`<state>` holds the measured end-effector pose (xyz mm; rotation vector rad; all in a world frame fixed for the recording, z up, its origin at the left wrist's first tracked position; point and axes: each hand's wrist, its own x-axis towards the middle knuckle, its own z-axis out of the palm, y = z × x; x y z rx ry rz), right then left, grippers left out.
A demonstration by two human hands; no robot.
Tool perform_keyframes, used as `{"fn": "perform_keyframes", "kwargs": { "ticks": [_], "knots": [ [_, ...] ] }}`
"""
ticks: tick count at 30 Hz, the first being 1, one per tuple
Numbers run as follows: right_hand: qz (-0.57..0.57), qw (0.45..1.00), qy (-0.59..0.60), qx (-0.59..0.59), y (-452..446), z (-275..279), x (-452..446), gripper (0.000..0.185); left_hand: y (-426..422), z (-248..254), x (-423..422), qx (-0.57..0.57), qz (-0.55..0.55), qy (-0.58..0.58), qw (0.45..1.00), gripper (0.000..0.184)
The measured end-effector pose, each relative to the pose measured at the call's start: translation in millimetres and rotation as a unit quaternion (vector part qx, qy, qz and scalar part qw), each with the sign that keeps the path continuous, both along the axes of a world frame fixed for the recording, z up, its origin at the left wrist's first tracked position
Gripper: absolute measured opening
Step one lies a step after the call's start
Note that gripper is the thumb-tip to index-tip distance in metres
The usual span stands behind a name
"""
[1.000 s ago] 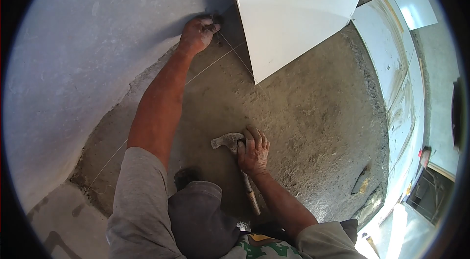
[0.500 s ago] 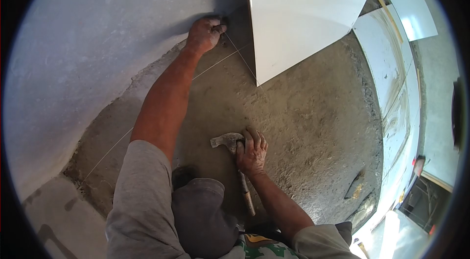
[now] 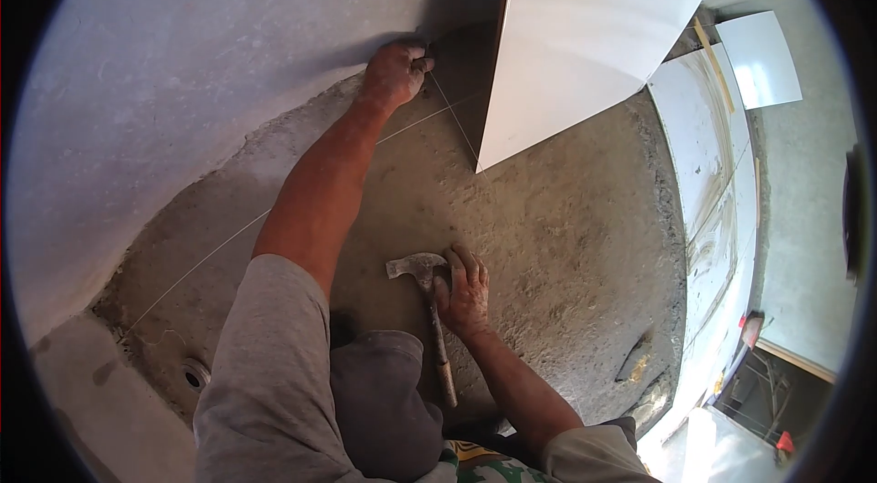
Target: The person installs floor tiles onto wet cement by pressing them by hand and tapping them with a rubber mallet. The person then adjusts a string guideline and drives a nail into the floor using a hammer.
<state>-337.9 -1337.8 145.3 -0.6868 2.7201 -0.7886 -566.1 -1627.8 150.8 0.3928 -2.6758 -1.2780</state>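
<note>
My left hand (image 3: 397,72) reaches forward to the foot of the plastered wall (image 3: 228,45), fingers closed at one end of a thin string (image 3: 454,113). Whether it grips the string or something small is hidden. My right hand (image 3: 466,293) rests on the rough floor (image 3: 548,236), fingers stretched out, beside the head of a hammer (image 3: 416,266). The hammer lies on the floor with its handle toward my body. A second string (image 3: 210,255) crosses the first. A large white panel (image 3: 594,26) stands ahead, its lower corner close to the string.
White tiles or panels (image 3: 699,163) lie along the right side, with a wooden strip (image 3: 714,63) on them. Another white piece (image 3: 760,58) is at the far right. A pipe opening (image 3: 195,375) shows at lower left. My knee (image 3: 384,401) is below.
The view has shifted, and the panel and wall corner appear further right. The pipe opening has come into view at lower left. Both hands keep nearly the same places on the wall foot and floor.
</note>
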Motion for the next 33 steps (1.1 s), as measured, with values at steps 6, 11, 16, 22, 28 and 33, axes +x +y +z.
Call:
{"fn": "perform_keyframes", "kwargs": {
  "ticks": [6,11,16,22,28,33],
  "knots": [
    [0.017,1.0,-0.014,0.001,1.8,2.8,-1.4,0.053,-0.2,-6.7,1.6,-0.009,0.015,0.045,0.999,0.021],
    [0.008,1.0,-0.022,0.006,1.1,2.7,0.1,0.054,2.0,-5.9,0.8,0.004,0.025,0.018,1.0,0.019],
    [0.031,0.999,-0.031,-0.001,3.6,1.9,-2.4,0.059,1.6,9.8,1.0,-0.01,0.005,-0.048,0.999,0.019],
    [-0.031,0.998,-0.057,-0.005,1.5,46.9,13.9,0.055,-0.7,6.6,-2.0,0.005,0.001,-0.029,1.0,0.022],
    [0.001,0.891,-0.355,0.284,0.7,76.3,32.2,0.05,-1.1,4.1,-5.4,0.012,0.006,-0.057,0.998,0.025],
    [-0.017,0.888,-0.357,0.289,10.0,47.4,59.7,0.052,-0.4,-7.6,-4.3,0.005,0.013,0.0,1.0,0.024]
  ]
}}
